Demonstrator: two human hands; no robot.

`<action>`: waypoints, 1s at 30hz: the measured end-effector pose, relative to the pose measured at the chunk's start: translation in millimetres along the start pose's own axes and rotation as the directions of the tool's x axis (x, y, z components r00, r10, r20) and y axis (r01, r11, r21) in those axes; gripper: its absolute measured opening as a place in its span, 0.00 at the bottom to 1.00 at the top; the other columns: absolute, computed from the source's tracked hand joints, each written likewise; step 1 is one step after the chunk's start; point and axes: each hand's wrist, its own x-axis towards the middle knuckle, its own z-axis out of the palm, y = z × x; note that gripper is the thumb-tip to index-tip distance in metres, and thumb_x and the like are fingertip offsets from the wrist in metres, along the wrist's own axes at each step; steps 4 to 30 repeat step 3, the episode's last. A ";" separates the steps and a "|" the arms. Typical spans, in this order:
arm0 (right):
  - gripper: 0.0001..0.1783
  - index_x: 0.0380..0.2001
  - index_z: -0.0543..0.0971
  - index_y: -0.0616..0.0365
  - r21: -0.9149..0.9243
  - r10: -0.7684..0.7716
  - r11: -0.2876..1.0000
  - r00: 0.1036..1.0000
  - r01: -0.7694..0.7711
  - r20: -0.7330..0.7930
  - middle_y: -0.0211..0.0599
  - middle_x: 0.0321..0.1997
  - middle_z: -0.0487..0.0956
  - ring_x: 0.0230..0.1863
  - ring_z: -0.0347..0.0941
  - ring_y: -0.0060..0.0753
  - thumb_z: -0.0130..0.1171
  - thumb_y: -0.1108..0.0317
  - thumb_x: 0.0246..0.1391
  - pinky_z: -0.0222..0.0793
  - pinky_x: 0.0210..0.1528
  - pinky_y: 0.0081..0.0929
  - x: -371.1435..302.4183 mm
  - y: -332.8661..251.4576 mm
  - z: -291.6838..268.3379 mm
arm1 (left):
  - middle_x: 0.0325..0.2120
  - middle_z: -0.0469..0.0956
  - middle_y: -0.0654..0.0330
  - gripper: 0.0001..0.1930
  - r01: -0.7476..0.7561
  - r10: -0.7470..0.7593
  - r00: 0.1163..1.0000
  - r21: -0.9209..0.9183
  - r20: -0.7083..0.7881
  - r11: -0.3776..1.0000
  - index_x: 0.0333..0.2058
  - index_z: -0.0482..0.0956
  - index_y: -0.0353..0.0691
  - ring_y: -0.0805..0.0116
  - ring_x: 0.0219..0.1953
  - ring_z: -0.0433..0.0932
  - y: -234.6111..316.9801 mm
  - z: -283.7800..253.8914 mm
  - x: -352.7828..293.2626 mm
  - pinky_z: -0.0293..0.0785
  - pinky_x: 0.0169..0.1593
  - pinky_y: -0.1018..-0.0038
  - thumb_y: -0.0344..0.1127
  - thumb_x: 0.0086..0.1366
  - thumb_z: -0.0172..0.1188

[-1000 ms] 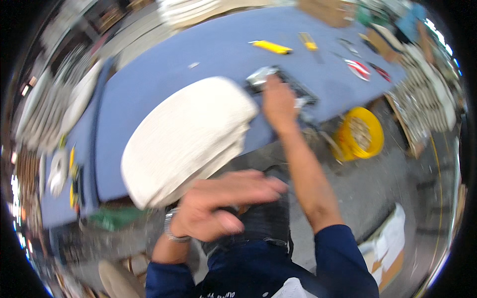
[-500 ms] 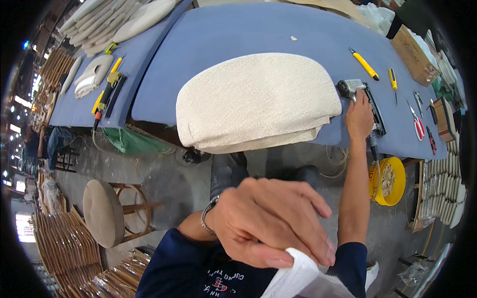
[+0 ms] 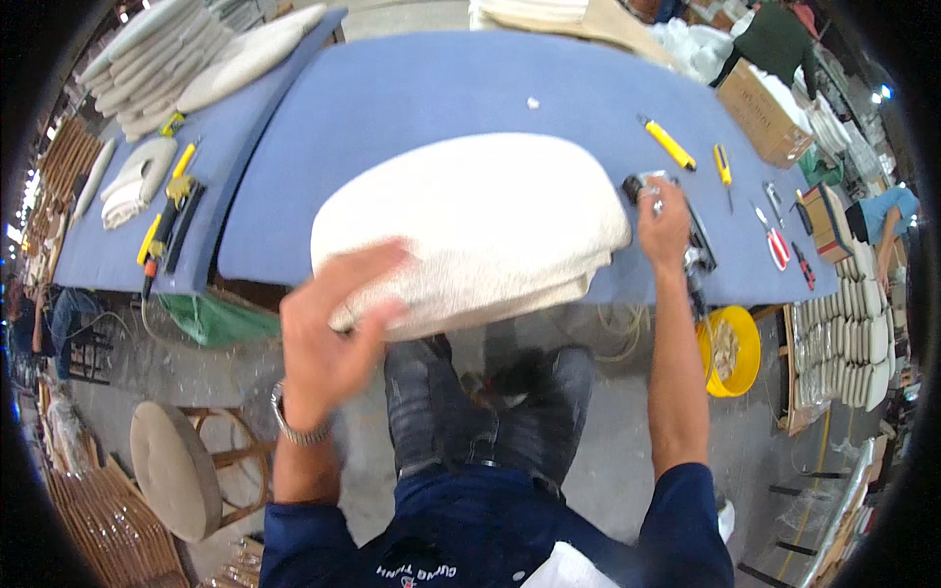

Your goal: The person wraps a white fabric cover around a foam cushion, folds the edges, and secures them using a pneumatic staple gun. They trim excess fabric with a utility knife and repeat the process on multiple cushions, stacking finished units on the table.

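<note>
A cream fabric-covered seat cushion (image 3: 470, 220) with a rounded far edge and folded fabric along its near edge lies at the front of the blue padded table (image 3: 412, 88). My left hand (image 3: 338, 328), slightly blurred, is at the cushion's near left corner, its fingers apart and holding nothing; whether it touches the fabric I cannot tell. To the right of the cushion, my right hand (image 3: 667, 220) is closed round a staple gun (image 3: 702, 235), which rests on the table. A white cloth (image 3: 569, 568) shows against my shirt at the bottom.
Right of the gun lie a yellow cutter (image 3: 669, 144), a yellow screwdriver (image 3: 723, 165), red-handled scissors (image 3: 776, 247) and a cardboard box (image 3: 765, 116). A yellow bucket (image 3: 733, 343) stands below. Another staple gun (image 3: 174, 220) lies on the left table, near a round stool (image 3: 174, 470).
My left hand has let go of the white cloth near my chest and moved forward and left to the cushion. The right hand stays on the staple gun. The view has shifted.
</note>
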 end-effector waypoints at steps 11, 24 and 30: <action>0.20 0.52 0.82 0.60 0.213 0.279 0.909 0.903 -0.358 0.325 0.54 0.54 0.82 0.52 0.81 0.48 0.63 0.60 0.61 0.74 0.54 0.40 21.1 -31.8 11.5 | 0.57 0.79 0.43 0.18 0.288 -0.216 0.946 0.321 -0.243 0.902 0.52 0.83 0.36 0.47 0.61 0.77 -118.8 -0.9 -11.8 0.71 0.63 0.62 0.39 0.68 0.65; 0.20 0.52 0.82 0.60 0.213 0.279 0.909 0.903 -0.358 0.325 0.54 0.54 0.82 0.52 0.81 0.48 0.63 0.60 0.61 0.74 0.54 0.40 21.1 -31.8 11.5 | 0.57 0.79 0.43 0.18 0.288 -0.216 0.946 0.321 -0.243 0.902 0.52 0.83 0.36 0.47 0.61 0.77 -118.8 -0.9 -11.8 0.71 0.63 0.62 0.39 0.68 0.65; 0.20 0.52 0.82 0.60 0.213 0.279 0.909 0.903 -0.358 0.325 0.54 0.54 0.82 0.52 0.81 0.48 0.63 0.60 0.61 0.74 0.54 0.40 21.1 -31.8 11.5 | 0.57 0.79 0.43 0.18 0.288 -0.216 0.946 0.321 -0.243 0.902 0.52 0.83 0.36 0.47 0.61 0.77 -118.8 -0.9 -11.8 0.71 0.63 0.62 0.39 0.68 0.65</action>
